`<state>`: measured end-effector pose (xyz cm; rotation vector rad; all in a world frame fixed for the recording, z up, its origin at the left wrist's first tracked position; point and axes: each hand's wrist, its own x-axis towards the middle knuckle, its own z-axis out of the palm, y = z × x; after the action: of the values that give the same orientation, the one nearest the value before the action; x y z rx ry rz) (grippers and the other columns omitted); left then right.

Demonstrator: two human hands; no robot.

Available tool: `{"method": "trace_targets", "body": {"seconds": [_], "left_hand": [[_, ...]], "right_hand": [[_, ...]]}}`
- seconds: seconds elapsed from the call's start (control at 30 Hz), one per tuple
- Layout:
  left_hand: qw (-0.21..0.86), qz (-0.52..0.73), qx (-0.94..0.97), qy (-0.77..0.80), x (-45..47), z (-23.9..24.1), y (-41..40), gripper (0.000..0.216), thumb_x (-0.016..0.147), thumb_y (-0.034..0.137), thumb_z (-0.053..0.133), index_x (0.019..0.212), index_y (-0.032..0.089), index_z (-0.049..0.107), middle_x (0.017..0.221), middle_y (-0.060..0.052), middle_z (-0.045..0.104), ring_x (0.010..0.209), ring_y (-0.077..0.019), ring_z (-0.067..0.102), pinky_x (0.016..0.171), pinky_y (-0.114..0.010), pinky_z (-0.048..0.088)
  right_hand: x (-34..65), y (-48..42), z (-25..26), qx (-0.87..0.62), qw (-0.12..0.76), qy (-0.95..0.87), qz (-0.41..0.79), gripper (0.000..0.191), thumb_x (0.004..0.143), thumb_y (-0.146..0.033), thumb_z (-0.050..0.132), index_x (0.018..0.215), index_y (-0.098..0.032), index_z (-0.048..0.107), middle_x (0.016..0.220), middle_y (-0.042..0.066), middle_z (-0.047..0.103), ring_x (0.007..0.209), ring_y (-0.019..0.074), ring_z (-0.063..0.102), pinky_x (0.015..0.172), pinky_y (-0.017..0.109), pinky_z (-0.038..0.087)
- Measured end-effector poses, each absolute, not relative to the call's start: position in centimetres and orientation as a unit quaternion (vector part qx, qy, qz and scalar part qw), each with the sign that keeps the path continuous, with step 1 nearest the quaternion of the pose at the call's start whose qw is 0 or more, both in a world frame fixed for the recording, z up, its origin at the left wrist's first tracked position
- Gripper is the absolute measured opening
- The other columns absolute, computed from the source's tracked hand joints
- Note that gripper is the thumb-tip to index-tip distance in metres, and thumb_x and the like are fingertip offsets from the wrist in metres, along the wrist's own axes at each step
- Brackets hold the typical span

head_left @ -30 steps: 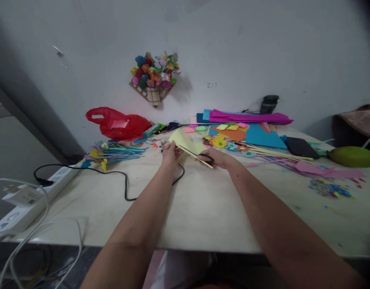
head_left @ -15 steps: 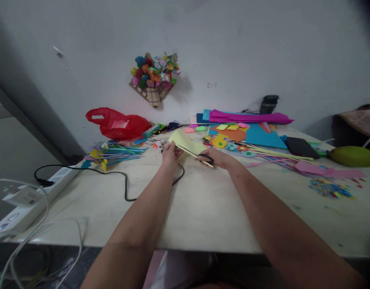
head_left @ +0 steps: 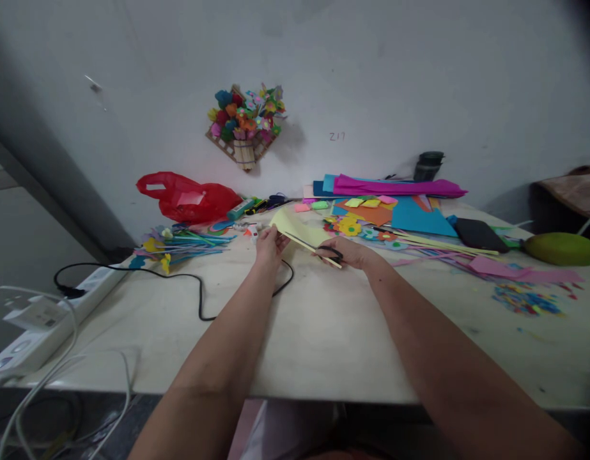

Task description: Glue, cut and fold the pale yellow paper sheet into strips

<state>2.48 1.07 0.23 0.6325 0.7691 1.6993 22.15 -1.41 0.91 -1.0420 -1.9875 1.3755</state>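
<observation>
head camera, forward and down (table (head_left: 323,332))

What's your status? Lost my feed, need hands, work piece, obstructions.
Left hand grip on pale yellow sheet. Right hand grip on black-handled scissors, blades at sheet edge. Black cable loops just under the hands.

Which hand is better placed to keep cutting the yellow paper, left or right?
The right hand. It already holds the scissors, whose blades sit at the yellow paper. The left hand pinches the sheet's left edge, steadying it, so it is likely better kept there.
</observation>
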Motion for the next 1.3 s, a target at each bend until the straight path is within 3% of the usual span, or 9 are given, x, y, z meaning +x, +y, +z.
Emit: {"method": "trace_targets", "body": {"seconds": [1.3], "left_hand": [[0.567,0.708,0.292,0.304,2.72,-0.02,0.87,0.009,0.073,0.025,0.062,0.076,0.017,0.057,0.070,-0.001,0.064,0.062,-0.0106,0.061,0.064,-0.024,0.050]], "right_hand": [[21.90,-1.33,1.02,-0.387,0.271,-0.750,0.464,0.037,0.068,-0.050,0.060,0.067,-0.013,0.057,0.049,-0.004,0.045,0.039,0.0054,0.035,0.038,0.021,0.024]]}}
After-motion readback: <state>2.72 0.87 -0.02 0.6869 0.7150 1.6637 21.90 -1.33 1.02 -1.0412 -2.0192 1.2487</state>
